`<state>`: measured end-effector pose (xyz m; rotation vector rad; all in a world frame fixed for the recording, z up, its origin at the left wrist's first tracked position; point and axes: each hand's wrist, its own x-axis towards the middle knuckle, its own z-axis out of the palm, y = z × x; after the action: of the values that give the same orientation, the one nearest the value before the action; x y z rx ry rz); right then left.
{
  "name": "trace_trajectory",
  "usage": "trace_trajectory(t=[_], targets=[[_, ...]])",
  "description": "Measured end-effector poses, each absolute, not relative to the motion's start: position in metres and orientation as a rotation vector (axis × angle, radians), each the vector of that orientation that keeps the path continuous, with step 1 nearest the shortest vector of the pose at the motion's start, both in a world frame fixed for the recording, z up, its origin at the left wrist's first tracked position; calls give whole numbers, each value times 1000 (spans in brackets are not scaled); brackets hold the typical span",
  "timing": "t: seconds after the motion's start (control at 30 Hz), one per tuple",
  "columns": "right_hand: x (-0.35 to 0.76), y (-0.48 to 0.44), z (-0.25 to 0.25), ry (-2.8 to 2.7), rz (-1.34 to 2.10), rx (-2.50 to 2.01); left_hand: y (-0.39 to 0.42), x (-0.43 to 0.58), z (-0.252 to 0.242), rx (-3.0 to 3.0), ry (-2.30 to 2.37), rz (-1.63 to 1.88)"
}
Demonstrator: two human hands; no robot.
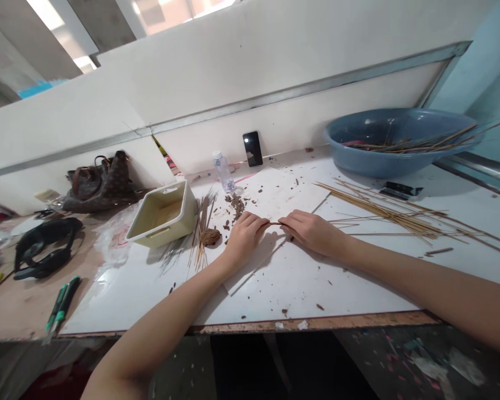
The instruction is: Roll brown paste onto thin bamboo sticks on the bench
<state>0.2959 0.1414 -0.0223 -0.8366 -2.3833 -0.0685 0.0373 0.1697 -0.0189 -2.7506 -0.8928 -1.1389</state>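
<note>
Between my two hands runs a thin brown stick (274, 224), held level just above the white work surface. My left hand (245, 236) pinches its left end, fingers closed. At its right end my right hand (306, 230) grips with fingers closed too; part of the stick is hidden under the fingers. A lump of brown clay-like material (210, 237) lies to the left of my left hand. Brown crumbs (236, 206) are heaped just beyond that hand. To the right of my right hand, a spread of thin tan sticks (379, 211) lies on the surface.
A pale yellow bin (162, 239) stands left, with thin sticks (202, 222) beside it. Behind are a clear bottle (224, 173) and a phone (252, 149) against the wall. A blue basin (370, 158) holding sticks is at back right. Green-black tools (62, 304) lie front left.
</note>
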Motion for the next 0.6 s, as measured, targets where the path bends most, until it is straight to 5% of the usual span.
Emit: trace_trajectory(t=[0.6], targets=[[291, 139, -30, -2347, 11, -813, 166, 40, -17, -2843, -823, -1034]])
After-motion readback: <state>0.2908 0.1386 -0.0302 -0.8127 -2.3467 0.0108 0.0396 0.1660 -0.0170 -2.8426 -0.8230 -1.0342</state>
